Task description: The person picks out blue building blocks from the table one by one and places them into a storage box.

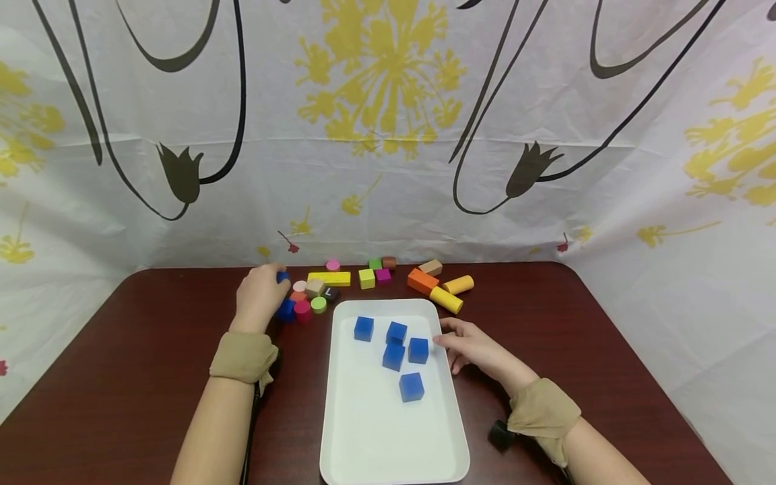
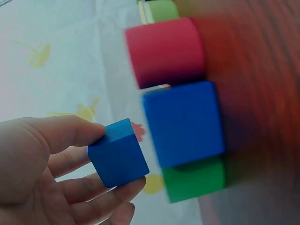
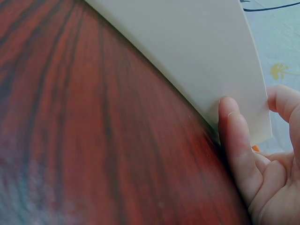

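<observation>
My left hand (image 1: pixel 262 293) pinches a blue cube (image 2: pixel 119 157) between thumb and fingers, above the group of blocks on the left. Just beside it, in the left wrist view, stand another blue block (image 2: pixel 185 124), a red cylinder (image 2: pixel 166 52) and a green block (image 2: pixel 196 180). A white tray (image 1: pixel 364 438) lies in the middle, with several blue cubes (image 1: pixel 411 387) in its far half. On the tray's right side, my right hand (image 1: pixel 475 350) holds the rim, its fingers against the outer wall in the right wrist view.
Behind the tray lie a yellow bar (image 1: pixel 329 278), a yellow-green cube (image 1: pixel 366 279), an orange block (image 1: pixel 422 281) and yellow cylinders (image 1: pixel 446 300). A patterned curtain (image 1: pixel 388 168) hangs beyond the dark wooden table (image 1: pixel 121 377).
</observation>
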A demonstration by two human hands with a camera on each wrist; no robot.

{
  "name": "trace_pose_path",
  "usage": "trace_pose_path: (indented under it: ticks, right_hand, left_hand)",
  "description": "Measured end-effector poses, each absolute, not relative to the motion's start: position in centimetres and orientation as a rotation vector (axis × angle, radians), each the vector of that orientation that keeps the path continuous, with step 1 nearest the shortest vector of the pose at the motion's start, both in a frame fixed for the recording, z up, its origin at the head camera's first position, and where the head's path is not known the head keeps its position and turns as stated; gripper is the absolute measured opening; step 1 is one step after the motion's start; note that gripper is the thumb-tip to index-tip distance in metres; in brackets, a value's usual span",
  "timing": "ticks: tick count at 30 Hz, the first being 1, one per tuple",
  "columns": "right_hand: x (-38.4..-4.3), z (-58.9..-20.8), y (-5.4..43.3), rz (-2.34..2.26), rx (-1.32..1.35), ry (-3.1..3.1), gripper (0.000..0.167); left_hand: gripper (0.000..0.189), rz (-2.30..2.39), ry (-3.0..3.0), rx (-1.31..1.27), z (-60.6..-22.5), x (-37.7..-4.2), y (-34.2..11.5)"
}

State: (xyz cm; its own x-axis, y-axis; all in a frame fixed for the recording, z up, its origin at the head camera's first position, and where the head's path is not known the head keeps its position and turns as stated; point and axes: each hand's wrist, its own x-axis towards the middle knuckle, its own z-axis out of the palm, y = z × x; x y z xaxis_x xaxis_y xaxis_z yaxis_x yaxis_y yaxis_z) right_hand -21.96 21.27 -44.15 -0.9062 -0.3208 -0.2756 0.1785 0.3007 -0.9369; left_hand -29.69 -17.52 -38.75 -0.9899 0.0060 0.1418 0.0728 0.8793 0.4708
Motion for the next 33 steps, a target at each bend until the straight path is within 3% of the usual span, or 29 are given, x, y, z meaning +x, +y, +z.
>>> trace_pose_path:
  ticks: [33]
  right_hand:
    - [-21.9, -44.2, 21.3, -1.657, -0.139, 2.153, 0.067]
  left_hand:
    - [0.033, -0.803, -2.824, -0.503, -33.0, -24.0, -11.5]
